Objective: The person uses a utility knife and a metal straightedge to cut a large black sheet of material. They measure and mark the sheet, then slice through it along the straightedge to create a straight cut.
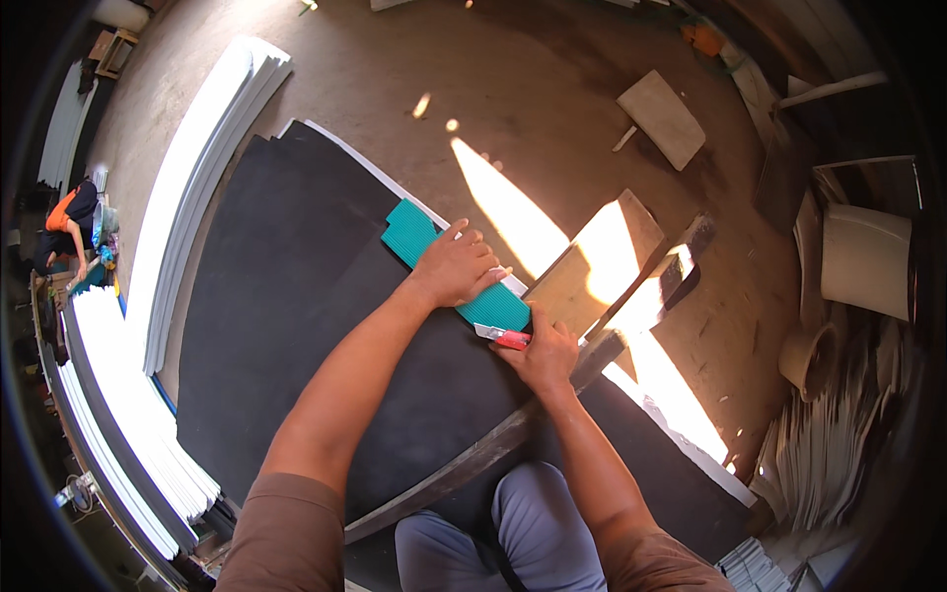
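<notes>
A teal ribbed strip (pixel 409 233) lies slantwise along the far right edge of a large black sheet (pixel 286 266). My left hand (pixel 457 266) presses on the middle of the strip, its fingers curled over the far edge. At the strip's near right end my right hand (pixel 547 353) holds a red utility knife (pixel 512 339). The knife's pale front part points left, beside the strip's end. My right thumb and fingers are closed around it, partly hiding the handle. Most of the strip's middle is covered by my left hand.
A wooden bar (pixel 464 449) runs across the black sheet near my knees. Stacked white sheets (pixel 197 168) stand at the left. A tan board (pixel 602 247) lies beyond my right hand. Folded sheets (pixel 829 434) lean at the right. Another person (pixel 71 222) crouches far left.
</notes>
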Demonstrator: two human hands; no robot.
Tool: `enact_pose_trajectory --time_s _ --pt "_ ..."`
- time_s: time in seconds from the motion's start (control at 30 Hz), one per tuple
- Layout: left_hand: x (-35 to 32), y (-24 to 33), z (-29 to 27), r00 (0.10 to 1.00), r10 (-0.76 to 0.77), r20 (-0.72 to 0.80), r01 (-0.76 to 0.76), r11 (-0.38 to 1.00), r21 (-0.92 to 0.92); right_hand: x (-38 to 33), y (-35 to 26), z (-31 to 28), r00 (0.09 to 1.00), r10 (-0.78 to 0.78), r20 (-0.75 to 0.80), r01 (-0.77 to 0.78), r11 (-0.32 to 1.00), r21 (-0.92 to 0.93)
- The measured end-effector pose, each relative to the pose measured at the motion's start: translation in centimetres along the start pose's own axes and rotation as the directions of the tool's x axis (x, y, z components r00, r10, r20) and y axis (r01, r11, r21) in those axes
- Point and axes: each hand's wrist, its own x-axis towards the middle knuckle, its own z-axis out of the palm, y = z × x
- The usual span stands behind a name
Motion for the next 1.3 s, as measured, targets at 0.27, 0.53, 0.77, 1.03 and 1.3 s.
enact_pose_trajectory --time_s 0.27,0.53,0.77,1.03,1.3 --pt "0.7 0.7 1.6 0.999 0.035 0.006 -0.035 0.999 0.006 -1.3 -0.6 -1.6 0.991 0.133 0.03 -0.136 0.982 0.129" --pt "1.3 1.4 0.6 0.991 -0.031 0.128 0.022 0.997 0.069 -6.5 -2.8 -1.4 0.724 0.498 0.477 -0.654 0.278 0.703" --pt "1.5 1.7 0.7 0.986 -0.077 0.148 0.057 0.988 0.141 -5.3 -5.0 -0.1 0.643 0.464 0.609 -0.65 -0.089 0.754" --pt "1.5 1.7 0.5 0.988 -0.069 0.135 0.05 0.989 0.141 -4.3 -5.8 0.9 0.61 0.451 0.651 -0.623 -0.235 0.746" --pt "1.5 1.7 0.8 0.992 -0.062 0.111 0.046 0.989 0.141 -3.1 -7.5 1.0 0.518 0.493 0.699 -0.618 -0.348 0.704"
